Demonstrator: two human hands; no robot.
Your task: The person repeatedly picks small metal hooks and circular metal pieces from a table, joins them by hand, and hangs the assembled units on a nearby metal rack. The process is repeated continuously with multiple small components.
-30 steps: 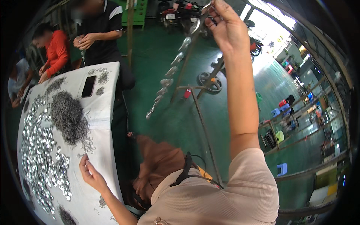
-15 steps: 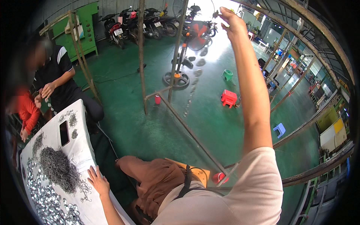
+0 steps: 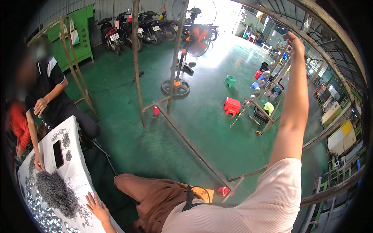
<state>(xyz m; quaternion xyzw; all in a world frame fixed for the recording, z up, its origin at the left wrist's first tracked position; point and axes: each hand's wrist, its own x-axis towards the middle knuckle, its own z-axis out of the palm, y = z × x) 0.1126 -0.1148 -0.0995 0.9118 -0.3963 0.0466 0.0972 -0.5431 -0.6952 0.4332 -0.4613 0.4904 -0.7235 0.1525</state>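
My left hand (image 3: 98,209) lies flat on the white-covered table (image 3: 77,171), fingers spread and holding nothing. Beside it is a tangled pile of dark wire hooks (image 3: 57,193), with some loose ones near my fingers. Shiny clear round pieces (image 3: 40,215) are heaped nearer the table's left edge. High at the upper right, my right hand (image 3: 296,46) is raised at arm's length, its fingers bent together. A strand of clear round pieces (image 3: 247,103) appears to hang from it, trailing down over the floor; the grip itself is small and unclear.
A dark phone (image 3: 58,154) lies on the table. Across it, a co-worker's hand (image 3: 39,162) reaches to the hook pile. Metal frame bars (image 3: 190,145) cross in front of me. A standing fan (image 3: 175,87), a red stool (image 3: 232,106) and a green stool (image 3: 230,80) stand beyond.
My right hand has swung to the right and a little lower, and the strand has moved right with it. My left hand stays on the table. The co-worker's hand has reached to the pile.
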